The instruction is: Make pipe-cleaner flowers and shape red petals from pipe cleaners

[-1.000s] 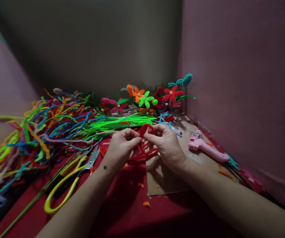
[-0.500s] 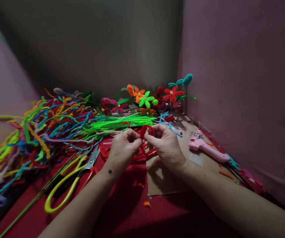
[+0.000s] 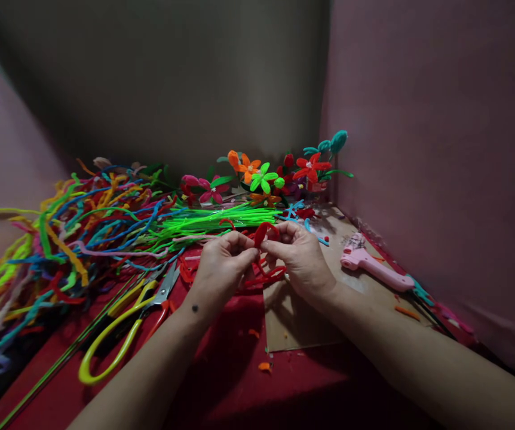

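Observation:
A red pipe cleaner (image 3: pixel 261 234), bent into a loop, is pinched between both my hands above the table. My left hand (image 3: pixel 224 266) is closed on its left side, thumb against fingers. From the right, my right hand (image 3: pixel 300 257) grips the same loop between thumb and fingertips. More red pipe cleaners (image 3: pixel 269 275) lie just below and behind the hands, partly covered by them. The exact spot where the fingertips meet the loop is partly hidden.
Yellow-handled scissors (image 3: pixel 125 334) lie left of my left wrist. A heap of coloured pipe cleaners (image 3: pixel 82 233) and a green bundle (image 3: pixel 221 218) lie behind. A pink glue gun (image 3: pixel 374 267) rests on cardboard (image 3: pixel 304 325) at right. Finished pipe-cleaner flowers (image 3: pixel 264 178) stand at the back.
The red loop stands slightly taller and more open between my fingertips. Both hands keep their pinch and have barely moved; the whole view has shifted slightly.

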A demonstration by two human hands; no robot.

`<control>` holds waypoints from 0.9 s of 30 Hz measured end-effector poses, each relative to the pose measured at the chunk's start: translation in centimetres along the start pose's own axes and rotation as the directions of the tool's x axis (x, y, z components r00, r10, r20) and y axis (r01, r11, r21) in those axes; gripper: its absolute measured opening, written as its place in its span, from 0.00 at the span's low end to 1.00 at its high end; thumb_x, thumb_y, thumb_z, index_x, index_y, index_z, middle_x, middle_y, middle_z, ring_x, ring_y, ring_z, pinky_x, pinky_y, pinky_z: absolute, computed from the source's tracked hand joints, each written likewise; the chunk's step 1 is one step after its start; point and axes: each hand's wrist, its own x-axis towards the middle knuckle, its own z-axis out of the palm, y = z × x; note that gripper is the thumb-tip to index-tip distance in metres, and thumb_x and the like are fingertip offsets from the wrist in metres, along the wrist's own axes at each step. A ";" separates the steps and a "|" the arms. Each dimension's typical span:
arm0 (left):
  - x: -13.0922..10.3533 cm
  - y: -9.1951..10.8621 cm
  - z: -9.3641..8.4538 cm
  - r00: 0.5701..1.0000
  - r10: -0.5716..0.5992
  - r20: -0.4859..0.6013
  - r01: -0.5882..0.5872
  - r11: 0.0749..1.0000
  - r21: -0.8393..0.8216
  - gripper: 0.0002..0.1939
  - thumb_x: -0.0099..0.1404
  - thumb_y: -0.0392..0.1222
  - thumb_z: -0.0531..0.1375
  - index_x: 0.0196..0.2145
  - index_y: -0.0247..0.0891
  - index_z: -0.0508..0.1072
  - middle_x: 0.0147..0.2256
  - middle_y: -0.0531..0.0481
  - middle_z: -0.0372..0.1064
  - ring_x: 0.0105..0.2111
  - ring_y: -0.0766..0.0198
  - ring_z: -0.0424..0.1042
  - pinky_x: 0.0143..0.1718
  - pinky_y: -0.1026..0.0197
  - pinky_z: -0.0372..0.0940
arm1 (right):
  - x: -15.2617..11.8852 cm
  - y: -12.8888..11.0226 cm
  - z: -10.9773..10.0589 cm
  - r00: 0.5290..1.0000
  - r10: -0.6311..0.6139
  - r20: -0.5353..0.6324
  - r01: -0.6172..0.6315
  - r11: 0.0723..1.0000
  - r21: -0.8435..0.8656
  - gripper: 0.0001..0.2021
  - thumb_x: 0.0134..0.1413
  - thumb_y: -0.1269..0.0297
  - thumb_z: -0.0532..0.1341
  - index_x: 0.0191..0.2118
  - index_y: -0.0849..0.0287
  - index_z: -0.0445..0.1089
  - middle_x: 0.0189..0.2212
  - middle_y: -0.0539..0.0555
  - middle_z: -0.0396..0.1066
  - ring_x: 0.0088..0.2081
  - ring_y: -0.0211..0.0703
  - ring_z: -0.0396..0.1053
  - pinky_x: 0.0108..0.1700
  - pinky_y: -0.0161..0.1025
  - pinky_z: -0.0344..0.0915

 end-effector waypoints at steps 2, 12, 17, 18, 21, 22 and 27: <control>0.1 0.0 -0.1 1.000 -0.018 -0.008 0.018 1.000 0.005 0.04 0.50 0.35 0.59 0.25 0.35 0.65 0.13 0.59 0.61 0.09 0.73 0.57 0.08 0.71 0.50 | 0.1 0.0 0.0 1.000 -0.018 -0.011 0.018 1.000 0.013 0.09 0.35 0.72 0.63 0.27 0.61 0.63 0.19 0.45 0.67 0.17 0.31 0.62 0.20 0.31 0.59; 0.1 -0.2 0.2 1.000 -0.007 -0.008 0.007 1.000 0.017 0.05 0.50 0.35 0.60 0.24 0.34 0.65 0.13 0.60 0.60 0.09 0.74 0.57 0.09 0.72 0.51 | 0.0 0.0 -0.1 0.999 -0.034 -0.012 0.033 0.996 -0.087 0.09 0.38 0.71 0.62 0.29 0.61 0.63 0.20 0.46 0.66 0.18 0.32 0.61 0.20 0.32 0.58; 0.0 -0.1 0.3 1.000 0.002 -0.015 -0.001 0.999 0.039 0.04 0.50 0.35 0.59 0.24 0.35 0.65 0.13 0.61 0.60 0.09 0.75 0.57 0.11 0.72 0.52 | -0.2 0.1 0.1 0.989 -0.147 -0.032 0.135 0.961 -0.242 0.08 0.39 0.71 0.62 0.29 0.61 0.63 0.23 0.47 0.67 0.23 0.33 0.64 0.26 0.33 0.61; 0.0 -0.2 0.3 1.000 0.007 -0.013 -0.007 0.999 0.042 0.04 0.50 0.34 0.58 0.24 0.35 0.65 0.13 0.61 0.60 0.10 0.74 0.57 0.12 0.71 0.53 | -0.3 0.1 0.1 0.984 -0.179 -0.024 0.166 0.949 -0.268 0.07 0.39 0.71 0.62 0.29 0.61 0.64 0.24 0.47 0.67 0.24 0.34 0.64 0.27 0.33 0.62; 0.0 -0.6 0.4 0.998 0.056 -0.019 -0.054 0.996 0.072 0.04 0.50 0.34 0.58 0.23 0.36 0.64 0.13 0.60 0.59 0.10 0.74 0.57 0.13 0.71 0.53 | -0.5 0.1 0.2 0.970 -0.241 0.016 0.234 0.919 -0.317 0.06 0.41 0.72 0.61 0.29 0.61 0.63 0.23 0.47 0.66 0.26 0.34 0.64 0.29 0.32 0.62; 0.0 -0.8 0.4 0.996 0.083 -0.033 -0.079 0.993 0.090 0.03 0.50 0.34 0.58 0.23 0.36 0.64 0.13 0.60 0.59 0.11 0.74 0.57 0.14 0.71 0.53 | -0.5 0.2 0.2 0.969 -0.245 0.030 0.241 0.915 -0.323 0.06 0.41 0.72 0.61 0.29 0.60 0.63 0.23 0.47 0.66 0.26 0.34 0.64 0.29 0.33 0.62; 0.1 -1.7 0.6 0.984 0.158 -0.080 -0.146 0.979 0.139 0.01 0.51 0.35 0.57 0.24 0.36 0.66 0.15 0.59 0.61 0.13 0.74 0.59 0.15 0.71 0.54 | -0.1 0.5 -0.2 0.988 -0.145 0.052 0.154 0.938 -0.311 0.07 0.41 0.71 0.61 0.30 0.60 0.63 0.24 0.47 0.66 0.25 0.35 0.64 0.27 0.33 0.62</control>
